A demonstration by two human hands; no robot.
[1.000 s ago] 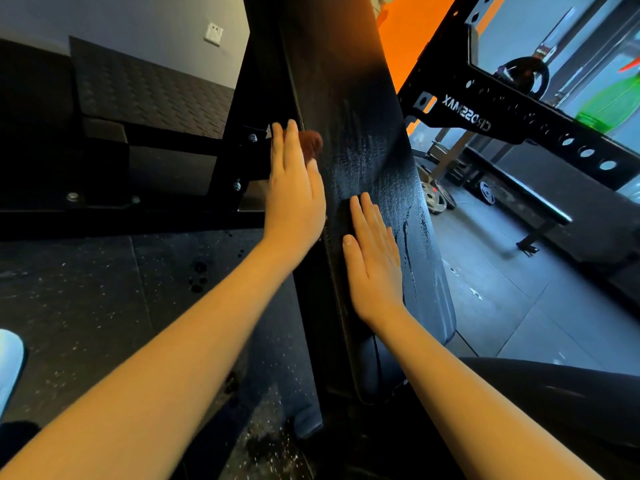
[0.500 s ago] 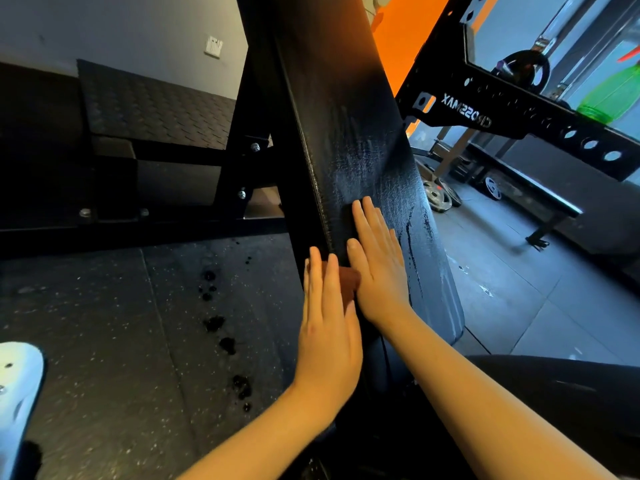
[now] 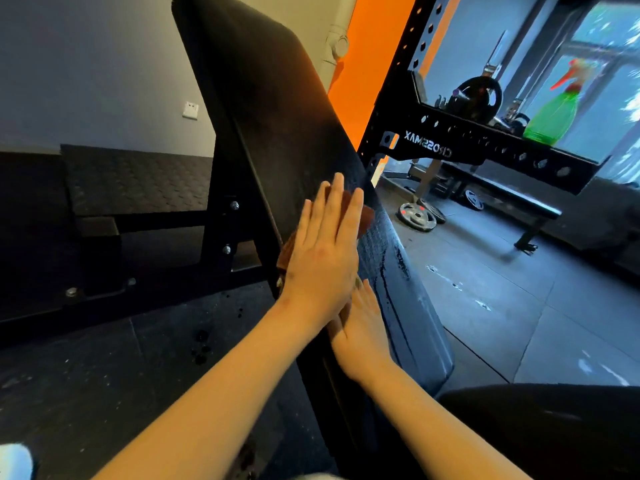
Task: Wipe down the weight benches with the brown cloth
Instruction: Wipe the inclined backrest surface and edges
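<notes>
The black padded backrest of the weight bench (image 3: pixel 277 109) rises steeply in front of me, its lower face wet and streaked. My left hand (image 3: pixel 323 251) lies flat with straight fingers on the brown cloth (image 3: pixel 365 216), pressing it against the pad; only the cloth's edges show past the fingers and by the wrist. My right hand (image 3: pixel 363 327) rests flat on the pad just below, fingers straight, partly hidden under my left wrist.
A black CROSSMAX rack (image 3: pixel 467 147) stands to the right with a green spray bottle (image 3: pixel 550 116) on it. Weight plates (image 3: pixel 417 214) lie on the rubber floor beside a flat bench (image 3: pixel 512 195). The bench's steel frame (image 3: pixel 221 220) is on the left.
My left hand has slid the cloth from the pad's lower left edge up onto its face, above my right hand. My right hand stays on the pad.
</notes>
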